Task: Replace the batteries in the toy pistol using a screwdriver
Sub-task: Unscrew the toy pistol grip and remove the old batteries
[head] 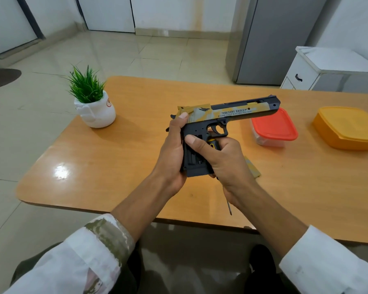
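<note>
A big orange-brown wooden table (115,166) with round corners stands on a shiny floor (136,56) of pale tiles. The toy pistol (232,114) is held up in the air over the middle of the table, closer to the near edge, and its long barrel points to the right. It is black with yellow and grey patches. The left hand (170,153) is wrapped round the back of the handle, with its thumb up on the back of the top part. The right hand (223,158) is curled round a screwdriver (210,145) with a yellow and black handle, and its thin metal end pokes down toward the near edge. The right thumb presses flat on the side of the pistol's handle, where the side is open and dark inside. A small yellow patchy cover (253,168) lies on the table just behind the right hand. At the far left corner sits a green plant in a white pot (95,112). Near the right edge there is a clear box with a red lid (273,126), and a yellow box (346,128) sits beside it, even closer to that edge. Past the table stand a tall grey fridge (274,39) and a white cabinet (331,68) with a dark drawer handle. A dark mat (2,77) lies on the floor at the left, and white doors line the back wall. Both arms wear white sleeves.
</note>
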